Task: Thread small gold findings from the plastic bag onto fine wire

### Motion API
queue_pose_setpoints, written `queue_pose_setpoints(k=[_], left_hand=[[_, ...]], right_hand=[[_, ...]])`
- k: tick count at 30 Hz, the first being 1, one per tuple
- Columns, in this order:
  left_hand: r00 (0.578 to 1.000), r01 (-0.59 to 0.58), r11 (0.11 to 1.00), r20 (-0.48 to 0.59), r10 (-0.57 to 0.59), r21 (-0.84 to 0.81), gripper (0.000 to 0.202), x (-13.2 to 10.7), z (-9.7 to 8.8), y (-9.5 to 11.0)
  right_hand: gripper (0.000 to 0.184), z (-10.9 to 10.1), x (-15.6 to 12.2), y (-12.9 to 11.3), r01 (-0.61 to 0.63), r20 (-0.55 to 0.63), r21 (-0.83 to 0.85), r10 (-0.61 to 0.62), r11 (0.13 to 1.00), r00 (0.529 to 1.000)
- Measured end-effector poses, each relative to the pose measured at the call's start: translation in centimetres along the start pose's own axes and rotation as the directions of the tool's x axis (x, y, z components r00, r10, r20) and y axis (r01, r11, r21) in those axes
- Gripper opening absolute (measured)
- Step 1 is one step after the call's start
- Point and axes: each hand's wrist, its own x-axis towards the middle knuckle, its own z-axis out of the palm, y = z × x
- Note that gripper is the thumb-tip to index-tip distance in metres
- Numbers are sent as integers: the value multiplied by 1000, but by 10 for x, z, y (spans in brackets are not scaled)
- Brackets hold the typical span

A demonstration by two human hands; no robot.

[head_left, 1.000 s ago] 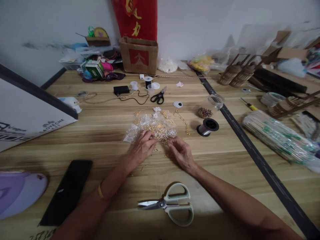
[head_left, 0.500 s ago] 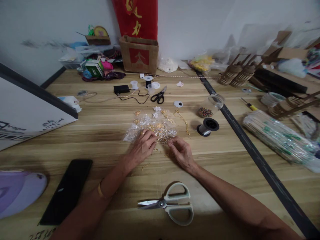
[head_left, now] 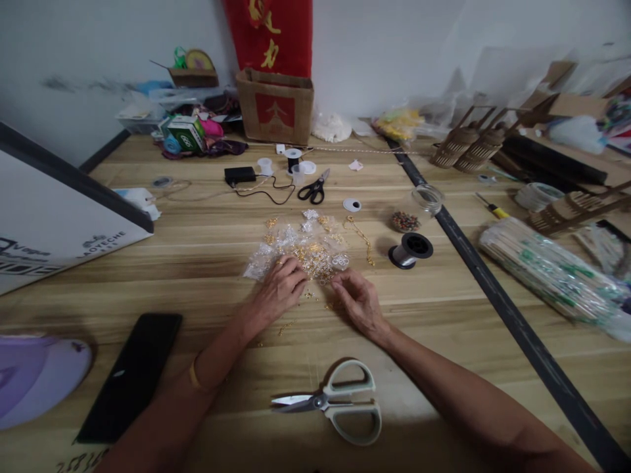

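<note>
My left hand (head_left: 282, 287) rests at the near left edge of a pile of small gold and silver jewelry findings (head_left: 315, 257), its fingers curled down and closed. Whatever its fingertips hold is too small to name. Facing it from the right, my right hand (head_left: 359, 299) has thumb and forefinger pinched together beside the pile; the thing in the pinch cannot be made out. Small clear plastic bags (head_left: 261, 259) lie among the findings. A gold chain (head_left: 365, 243) stretches out right of the pile, and tiny gold pieces (head_left: 286, 327) are scattered nearer me.
Light-handled scissors (head_left: 340, 402) lie in front of me, with a black phone (head_left: 131, 378) to the left. A wire spool (head_left: 411, 249) and a jar of beads (head_left: 414, 210) stand to the right. Black scissors (head_left: 314, 189) lie farther back. A packet of sticks (head_left: 547, 269) is far right.
My left hand has shifted very slightly left and away from the right hand. My right hand stays in its pinch at the same spot.
</note>
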Motion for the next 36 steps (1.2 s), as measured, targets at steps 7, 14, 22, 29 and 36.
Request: queue_pose_setpoints(k=[7, 14, 22, 29, 36], left_hand=[[999, 11, 1000, -33, -12, -29, 16, 0, 0, 0], [1000, -3, 1000, 3, 2, 4, 15, 0, 2, 2], [1000, -4, 1000, 1, 4, 13, 15, 3, 6, 2], [1000, -13, 1000, -21, 13, -5, 16, 1, 7, 2], [978, 56, 978, -188, -95, -202, 10, 2, -1, 2]], right_hand=[[11, 0, 0, -1, -8, 5, 9, 8, 1000, 1000], [11, 1, -1, 0, -19, 3, 14, 19, 1000, 1000], [11, 0, 1, -4, -12, 9, -18, 12, 1000, 1000], [10, 0, 0, -4, -9, 13, -12, 9, 1000, 1000], [11, -1, -1, -4, 20, 17, -25, -20, 999, 1000]])
